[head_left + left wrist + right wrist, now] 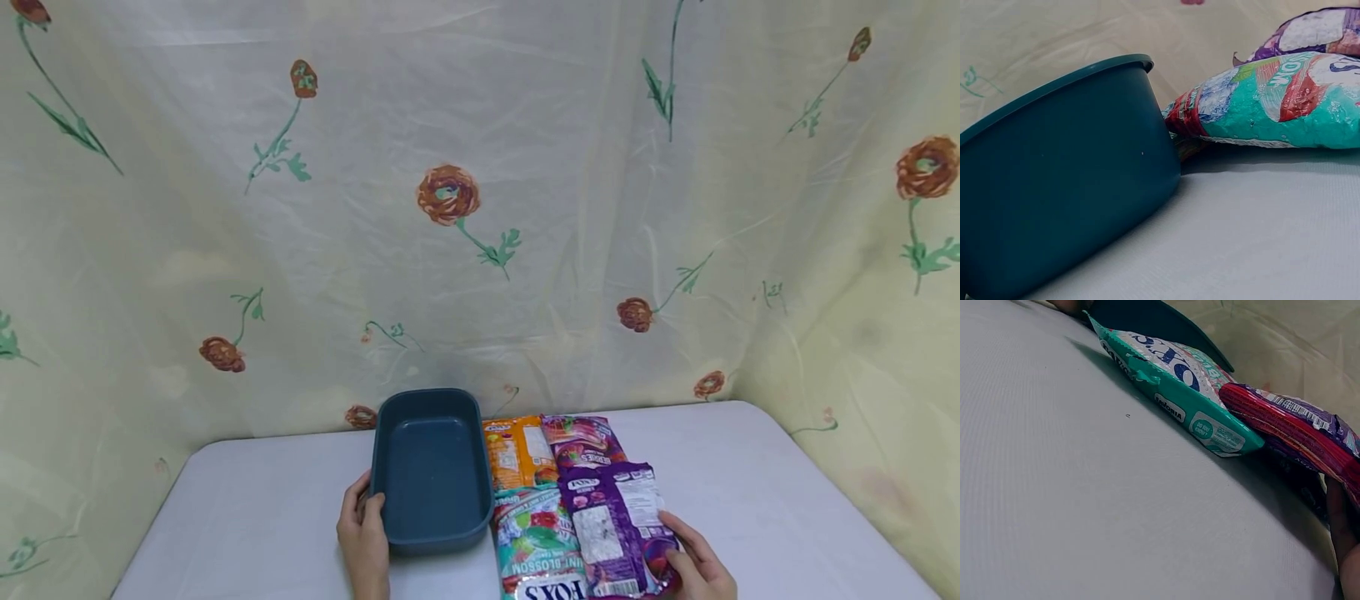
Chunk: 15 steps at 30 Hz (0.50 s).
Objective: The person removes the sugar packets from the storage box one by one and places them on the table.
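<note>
A dark blue-green plastic basin [431,479] [1072,175] stands on the table. My left hand [363,533] grips its left side, with the thumb near the rim. To the basin's right lie several FOX'S candy bags. My right hand [697,558] [1344,540] holds the right edge of the purple candy bag [618,525] [1300,428], which overlaps the teal candy bag [536,533] [1310,109] [1179,372]. Behind them are an orange candy bag [517,454] and a purple-red berries candy bag [585,442]. The left hand's fingers are out of sight in the left wrist view.
The table [247,517] has a white cover and ends at a rounded far edge. A pale curtain [540,250] with flower prints hangs behind it and along both sides. White tabletop shows left of the basin and right of the bags.
</note>
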Available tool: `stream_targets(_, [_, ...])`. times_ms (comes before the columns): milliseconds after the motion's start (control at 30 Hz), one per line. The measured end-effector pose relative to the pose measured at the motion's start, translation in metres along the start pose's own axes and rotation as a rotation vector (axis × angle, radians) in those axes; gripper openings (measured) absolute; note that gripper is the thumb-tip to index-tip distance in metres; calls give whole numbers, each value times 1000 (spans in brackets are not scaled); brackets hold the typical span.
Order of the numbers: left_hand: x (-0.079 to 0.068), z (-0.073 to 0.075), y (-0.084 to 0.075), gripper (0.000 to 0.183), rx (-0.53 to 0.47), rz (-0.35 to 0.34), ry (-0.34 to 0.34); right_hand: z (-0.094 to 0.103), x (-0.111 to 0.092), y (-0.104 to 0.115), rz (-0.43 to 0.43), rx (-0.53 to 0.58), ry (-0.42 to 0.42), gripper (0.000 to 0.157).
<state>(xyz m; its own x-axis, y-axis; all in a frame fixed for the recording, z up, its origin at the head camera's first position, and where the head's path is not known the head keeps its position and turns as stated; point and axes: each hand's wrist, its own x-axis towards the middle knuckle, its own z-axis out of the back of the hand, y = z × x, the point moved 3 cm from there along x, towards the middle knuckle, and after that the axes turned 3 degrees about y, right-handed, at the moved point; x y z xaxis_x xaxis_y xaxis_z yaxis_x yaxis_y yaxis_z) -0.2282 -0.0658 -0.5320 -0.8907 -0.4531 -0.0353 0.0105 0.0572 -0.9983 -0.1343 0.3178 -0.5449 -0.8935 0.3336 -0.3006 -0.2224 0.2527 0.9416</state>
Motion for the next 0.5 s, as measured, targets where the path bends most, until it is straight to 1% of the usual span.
stream_targets(133, [1, 0, 0, 39, -2, 1, -6, 4, 4, -2, 3, -40, -3, 44])
stream_targets(267, [1, 0, 0, 40, -8, 2, -8, 8, 7, -6, 6, -85, -24, 43])
stream_targets(500, [1, 0, -1, 40, -10, 1, -8, 16, 14, -13, 69, -104, -19, 45])
